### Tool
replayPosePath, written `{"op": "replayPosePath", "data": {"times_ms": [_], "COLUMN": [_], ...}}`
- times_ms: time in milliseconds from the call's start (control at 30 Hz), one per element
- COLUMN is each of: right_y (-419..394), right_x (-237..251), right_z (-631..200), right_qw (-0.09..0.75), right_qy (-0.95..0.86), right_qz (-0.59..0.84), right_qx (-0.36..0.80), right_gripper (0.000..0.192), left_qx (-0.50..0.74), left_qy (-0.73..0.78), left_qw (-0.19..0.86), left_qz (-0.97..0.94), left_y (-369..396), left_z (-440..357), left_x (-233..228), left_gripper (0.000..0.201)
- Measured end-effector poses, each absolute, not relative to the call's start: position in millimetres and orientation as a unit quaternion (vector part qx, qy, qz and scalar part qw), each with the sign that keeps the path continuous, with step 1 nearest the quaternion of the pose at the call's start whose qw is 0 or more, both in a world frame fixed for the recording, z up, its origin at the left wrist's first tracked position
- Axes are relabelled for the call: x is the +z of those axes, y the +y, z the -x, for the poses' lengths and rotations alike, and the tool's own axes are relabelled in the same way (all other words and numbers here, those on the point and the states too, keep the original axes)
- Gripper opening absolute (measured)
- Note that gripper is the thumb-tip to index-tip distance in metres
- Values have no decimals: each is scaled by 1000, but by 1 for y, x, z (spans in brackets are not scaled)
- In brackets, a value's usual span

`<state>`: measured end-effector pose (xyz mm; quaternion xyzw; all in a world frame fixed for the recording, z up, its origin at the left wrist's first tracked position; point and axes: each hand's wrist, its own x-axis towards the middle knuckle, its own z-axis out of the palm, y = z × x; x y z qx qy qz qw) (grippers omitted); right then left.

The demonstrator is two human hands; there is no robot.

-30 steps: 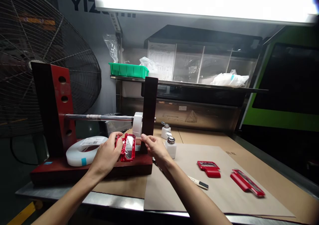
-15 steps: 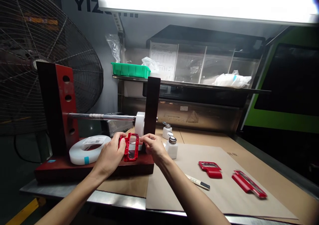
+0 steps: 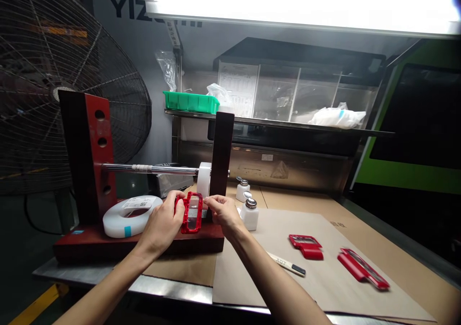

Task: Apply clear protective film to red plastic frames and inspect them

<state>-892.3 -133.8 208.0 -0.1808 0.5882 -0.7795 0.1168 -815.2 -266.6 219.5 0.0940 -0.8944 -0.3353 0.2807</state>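
Observation:
My left hand (image 3: pixel 166 223) is closed on a red plastic frame (image 3: pixel 193 213) with a long clear window, held upright in front of the roll stand. At the frame's upper right edge, the fingertips of my right hand (image 3: pixel 224 214) are pinched together; anything between them is too small to make out. Just behind the frame, a narrow white roll (image 3: pixel 203 178) hangs on a metal rod (image 3: pixel 165 170). Two similar red plastic parts, one shorter (image 3: pixel 309 249) and one longer (image 3: pixel 362 269), lie on the brown sheet to the right.
The dark red stand (image 3: pixel 97 248) carries a large white tape roll (image 3: pixel 124 226) on its base. Two white pump bottles (image 3: pixel 249 217) stand beyond my right hand. A pale-handled tool (image 3: pixel 286 263) lies beside my right forearm. A green tray (image 3: pixel 190 102) sits on the shelf; a fan (image 3: pixel 122 90) stands left.
The whole view has shifted slightly to the right. Both hands keep almost the same pose around the red frame.

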Motion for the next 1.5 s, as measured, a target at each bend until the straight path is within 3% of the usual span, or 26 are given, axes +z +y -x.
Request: {"op": "replayPosePath", "data": {"times_ms": [367, 633, 1100, 1200, 1300, 1367, 1433, 1500], "right_y": [-124, -111, -105, -102, -97, -94, -91, -90], "right_x": [204, 180, 176, 178, 181, 185, 190, 196], "right_z": [864, 835, 837, 838, 838, 838, 839, 840], "right_qw": [114, 140, 124, 90, 1, -51, -63, -48], "right_qy": [583, 601, 664, 700, 747, 748, 734, 732], "right_qz": [178, 182, 183, 222, 276, 320, 370, 398], "right_qx": [-785, -766, -714, -672, -605, -579, -566, -551], "right_gripper": [31, 30, 20, 23, 27, 20, 18, 31], "left_qx": [-374, -429, -457, -459, -461, -462, -460, -458], "left_qy": [-876, -850, -835, -834, -832, -831, -831, -832], "left_qw": [292, 295, 300, 299, 301, 304, 308, 309], "left_qz": [-83, -81, -63, -63, -62, -58, -57, -56], "left_y": [-267, -257, -253, -255, -256, -256, -257, -257], "left_z": [823, 822, 820, 822, 826, 827, 827, 827], "left_x": [205, 203, 204, 202, 200, 199, 198, 198], "left_gripper": [34, 49, 47, 48, 48, 49, 49, 49]}}
